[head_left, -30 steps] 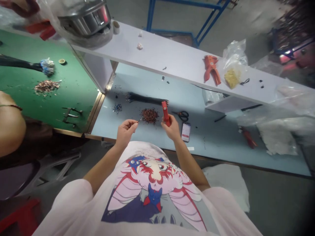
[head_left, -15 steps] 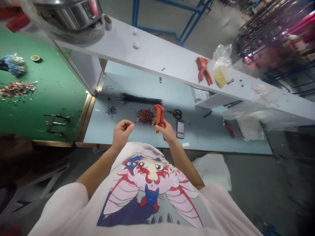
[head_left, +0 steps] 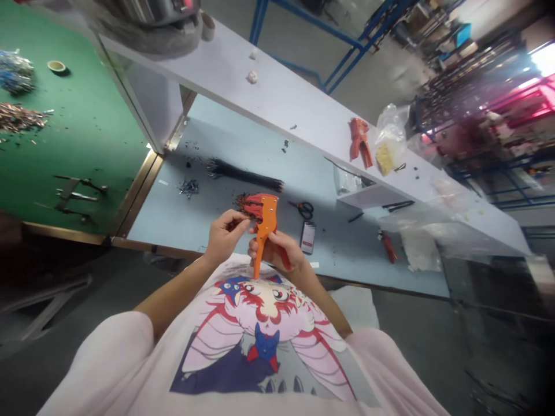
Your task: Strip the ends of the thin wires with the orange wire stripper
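Left hand (head_left: 225,237) pinches a thin wire (head_left: 241,223) at the red head of the orange wire stripper (head_left: 264,228) — right hand (head_left: 275,251) wraps its handle.

scissors (head_left: 304,210) behind a phone (head_left: 307,237) on the workbench (head_left: 329,255), wire bundle (head_left: 245,177) to the left

- Bare left hand (head_left: 224,237): fingertips pinched together, raised just beside the right hand.
- Bare right hand (head_left: 275,254): palm turned up, fingers curled closed.
- Bare left forearm (head_left: 176,289) and bare right forearm (head_left: 323,300): both angled inward, wrists close together.
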### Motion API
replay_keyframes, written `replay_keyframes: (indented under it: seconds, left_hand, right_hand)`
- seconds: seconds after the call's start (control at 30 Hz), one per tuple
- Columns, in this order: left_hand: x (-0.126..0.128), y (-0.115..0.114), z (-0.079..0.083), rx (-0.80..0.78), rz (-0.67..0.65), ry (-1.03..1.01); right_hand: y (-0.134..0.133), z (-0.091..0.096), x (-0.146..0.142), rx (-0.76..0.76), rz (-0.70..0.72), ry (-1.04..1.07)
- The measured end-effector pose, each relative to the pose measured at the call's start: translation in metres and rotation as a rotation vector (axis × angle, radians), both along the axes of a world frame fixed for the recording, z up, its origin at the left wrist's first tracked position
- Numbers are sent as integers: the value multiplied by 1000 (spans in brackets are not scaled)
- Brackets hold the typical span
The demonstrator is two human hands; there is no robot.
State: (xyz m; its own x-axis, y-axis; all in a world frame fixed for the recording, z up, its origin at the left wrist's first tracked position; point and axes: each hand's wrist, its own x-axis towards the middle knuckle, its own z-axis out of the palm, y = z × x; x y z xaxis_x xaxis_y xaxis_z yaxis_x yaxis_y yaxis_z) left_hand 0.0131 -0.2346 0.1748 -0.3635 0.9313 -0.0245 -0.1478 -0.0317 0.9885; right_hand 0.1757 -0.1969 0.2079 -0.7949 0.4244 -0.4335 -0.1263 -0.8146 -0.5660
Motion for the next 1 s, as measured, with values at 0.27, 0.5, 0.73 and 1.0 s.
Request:
replay_keyframes:
  seconds: [0.27, 0.5, 0.73, 1.0]
  left_hand:
    - [16, -6, 6, 88, -211, -151]
    - [19, -12, 4, 80, -262, -115]
    - [21, -15, 8, 52, -268, -85]
    - [24, -15, 6, 53, -244, -91]
  right_hand:
    - [-12, -1, 11, -67, 19, 117]
    - [-26, -10, 15, -43, -11, 137]
    - [-34, -13, 18, -3, -27, 84]
    - [-35, -9, 15, -9, -20, 135]
